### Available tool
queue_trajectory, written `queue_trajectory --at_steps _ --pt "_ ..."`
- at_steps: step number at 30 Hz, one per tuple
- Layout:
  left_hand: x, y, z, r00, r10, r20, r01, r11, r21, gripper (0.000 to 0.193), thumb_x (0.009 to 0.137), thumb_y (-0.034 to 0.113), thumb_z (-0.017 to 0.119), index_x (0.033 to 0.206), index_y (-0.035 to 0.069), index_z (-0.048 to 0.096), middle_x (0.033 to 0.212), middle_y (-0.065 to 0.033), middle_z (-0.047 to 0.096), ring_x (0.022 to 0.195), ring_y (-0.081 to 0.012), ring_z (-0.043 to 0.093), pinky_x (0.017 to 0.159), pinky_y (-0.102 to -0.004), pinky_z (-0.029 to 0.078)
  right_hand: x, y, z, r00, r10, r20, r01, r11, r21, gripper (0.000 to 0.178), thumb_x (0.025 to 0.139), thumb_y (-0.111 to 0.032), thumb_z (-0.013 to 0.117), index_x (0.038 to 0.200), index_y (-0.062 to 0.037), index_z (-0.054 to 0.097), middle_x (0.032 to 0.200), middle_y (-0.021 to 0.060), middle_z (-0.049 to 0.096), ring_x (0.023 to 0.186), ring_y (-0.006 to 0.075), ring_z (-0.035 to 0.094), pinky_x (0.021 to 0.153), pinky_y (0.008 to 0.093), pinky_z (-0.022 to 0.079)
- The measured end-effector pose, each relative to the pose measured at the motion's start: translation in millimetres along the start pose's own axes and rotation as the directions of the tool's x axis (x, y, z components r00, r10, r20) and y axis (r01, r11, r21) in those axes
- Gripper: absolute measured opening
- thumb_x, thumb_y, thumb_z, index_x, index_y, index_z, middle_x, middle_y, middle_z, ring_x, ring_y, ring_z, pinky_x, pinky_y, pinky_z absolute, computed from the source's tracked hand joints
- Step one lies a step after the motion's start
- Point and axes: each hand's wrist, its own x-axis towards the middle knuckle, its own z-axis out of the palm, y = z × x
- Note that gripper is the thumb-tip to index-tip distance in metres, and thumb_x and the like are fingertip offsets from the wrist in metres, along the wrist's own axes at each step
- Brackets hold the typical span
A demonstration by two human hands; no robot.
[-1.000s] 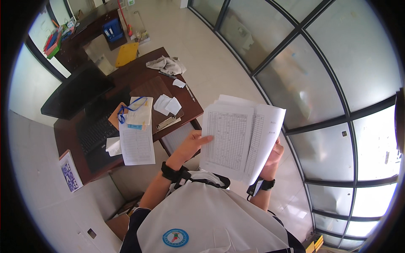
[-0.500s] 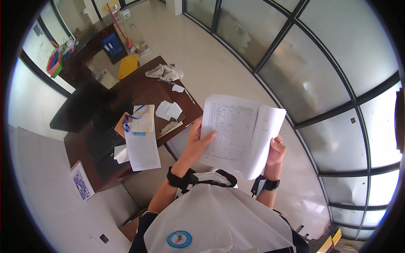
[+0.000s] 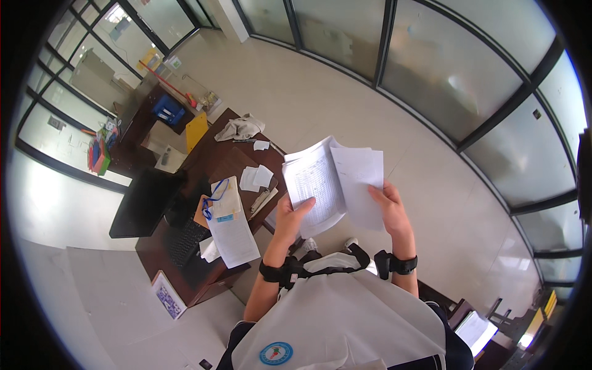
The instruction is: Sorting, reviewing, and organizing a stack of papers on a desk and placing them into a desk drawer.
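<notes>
In front of my chest, my left hand [image 3: 291, 217] grips a stack of papers [image 3: 316, 179] by its left edge, thumb on top. The top sheet carries a printed table, and the pages bow a little. My right hand [image 3: 391, 208] pinches a mostly blank white sheet [image 3: 359, 169] at its right side, thumb on its face. This sheet stands beside the stack and overlaps its upper right edge. Whether it is one sheet or several, or still joined to the stack, I cannot tell.
Left of me is a dark wooden desk [image 3: 209, 161] with a monitor [image 3: 147, 202], a keyboard [image 3: 185, 243], papers [image 3: 237, 243] with a blue lanyard, and a crumpled cloth [image 3: 240, 127]. Frosted glass partitions [image 3: 456, 68] line the right. More papers [image 3: 476, 332] lie at lower right.
My right hand has moved left and turned the sheet over, so its blank face now shows beside the stack. The desk appears farther right in view.
</notes>
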Motion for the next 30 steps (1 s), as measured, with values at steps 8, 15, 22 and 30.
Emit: queue_trajectory --at_steps 8,15,22,30 --pt "-6 -27 39 0.995 0.093 0.020 -0.095 0.969 0.226 0.039 0.090 0.025 0.048 0.118 -0.003 0.046 0.111 -0.0100 0.054 0.100 -0.0148 0.050 0.085 -0.0277 0.040 -4 60 38 0.964 -0.248 0.097 0.265 0.926 -0.268 0.040 0.092 -0.018 0.043 0.127 0.0011 0.038 0.129 0.0180 0.041 0.121 0.0249 0.039 0.098 0.0330 0.031" --pt "-11 -13 41 0.996 -0.032 -0.085 0.010 0.970 -0.243 0.047 0.087 0.023 0.051 0.123 -0.004 0.038 0.119 -0.0122 0.048 0.106 -0.0200 0.049 0.088 -0.0313 0.041 -5 60 63 0.876 -0.341 0.342 0.483 0.606 -0.632 0.058 0.089 -0.033 0.045 0.131 0.0034 0.029 0.140 0.0259 0.017 0.132 0.0378 0.013 0.106 0.0413 0.016" --pt "-12 -4 -25 0.874 0.003 -0.487 -0.111 0.975 -0.193 0.042 0.078 0.008 0.055 0.118 -0.002 0.044 0.111 -0.0123 0.055 0.098 -0.0213 0.055 0.083 -0.0319 0.043 29 29 60 0.930 -0.325 0.174 0.369 0.821 -0.436 0.053 0.070 -0.001 0.057 0.121 -0.0028 0.042 0.121 0.0149 0.048 0.115 0.0258 0.045 0.096 0.0346 0.034" --pt "-13 -38 -125 0.837 0.353 -0.418 -0.368 0.929 0.045 0.016 0.065 -0.006 0.050 0.076 -0.005 0.061 0.081 -0.0130 0.063 0.083 -0.0217 0.059 0.082 -0.0289 0.042 103 105 145 0.696 0.082 0.713 0.279 0.885 -0.374 0.019 0.065 0.005 0.054 0.082 -0.0012 0.061 0.078 0.0037 0.062 0.079 0.0112 0.056 0.073 0.0234 0.043"
